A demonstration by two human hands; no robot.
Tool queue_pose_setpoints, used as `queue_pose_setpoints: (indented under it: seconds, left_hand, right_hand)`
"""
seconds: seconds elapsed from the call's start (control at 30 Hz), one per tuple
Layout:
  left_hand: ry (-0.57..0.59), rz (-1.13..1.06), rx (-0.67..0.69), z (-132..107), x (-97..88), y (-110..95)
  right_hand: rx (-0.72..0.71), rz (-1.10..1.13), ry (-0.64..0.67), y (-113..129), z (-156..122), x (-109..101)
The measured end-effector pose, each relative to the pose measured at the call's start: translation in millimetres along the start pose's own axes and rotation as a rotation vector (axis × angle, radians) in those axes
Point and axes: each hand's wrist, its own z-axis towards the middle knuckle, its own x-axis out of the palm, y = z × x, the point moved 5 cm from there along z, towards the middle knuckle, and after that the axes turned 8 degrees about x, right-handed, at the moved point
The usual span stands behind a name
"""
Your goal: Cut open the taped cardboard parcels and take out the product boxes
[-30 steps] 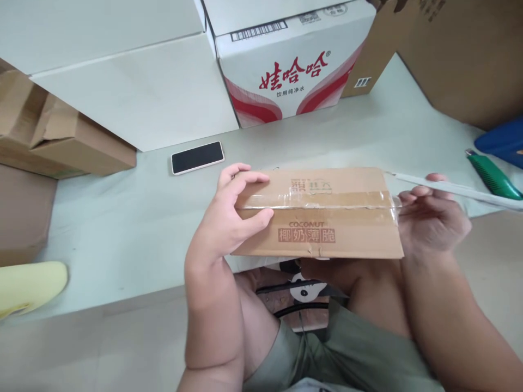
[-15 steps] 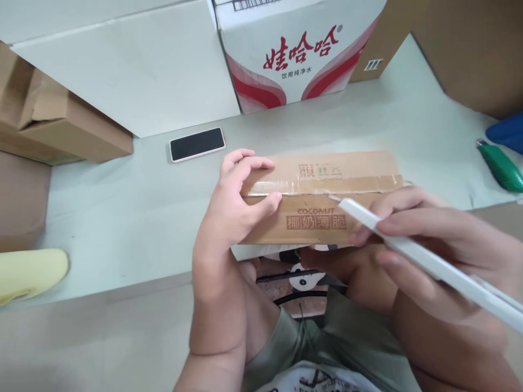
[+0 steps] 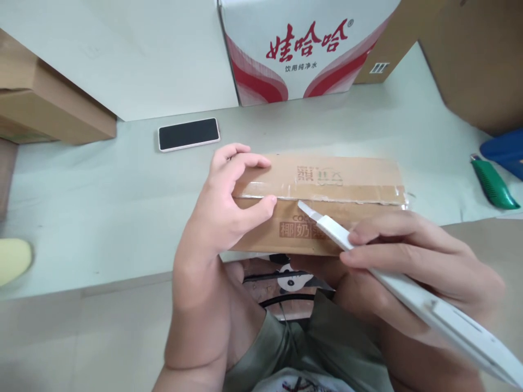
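A small brown cardboard box (image 3: 359, 173) with clear tape along its top seam lies at the table's near edge. My left hand (image 3: 231, 201) grips its left end, fingers over the far side and thumb on the near flap. A white utility knife (image 3: 335, 234) is held in my right hand (image 3: 412, 267) like a pen. Its short blade is out, and the tip is at the seam, just right of my left thumb. The tape along the seam to the right of the blade looks split, with a ragged edge. My right fingers cover part of the box's printing.
A black-screened phone (image 3: 188, 134) lies behind my left hand. At the back stand a white and red carton (image 3: 302, 81), a white panel (image 3: 163, 60) and brown boxes (image 3: 77, 109). A green-handled tool (image 3: 494, 182) lies at the right; a pale yellow object (image 3: 14, 261) is at the left.
The knife has moved left along the seam towards my left thumb, and more of its blade shows. My left hand keeps its hold on the box. The whole view has shifted slightly.
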Motion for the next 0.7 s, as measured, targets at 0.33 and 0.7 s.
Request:
queue_pose_setpoints:
  seconds: [0.33, 0.7]
  left_hand:
    - [-0.032, -0.011, 0.051, -1.0, 1.2, 5.3]
    - [-0.02, 0.042, 0.079, -0.5, 0.8, 2.5]
  right_hand:
    - [0.119, 0.103, -0.065, 2.7, -4.2, 2.6]
    - [0.131, 0.015, -0.057, 6.1, -3.0, 5.9]
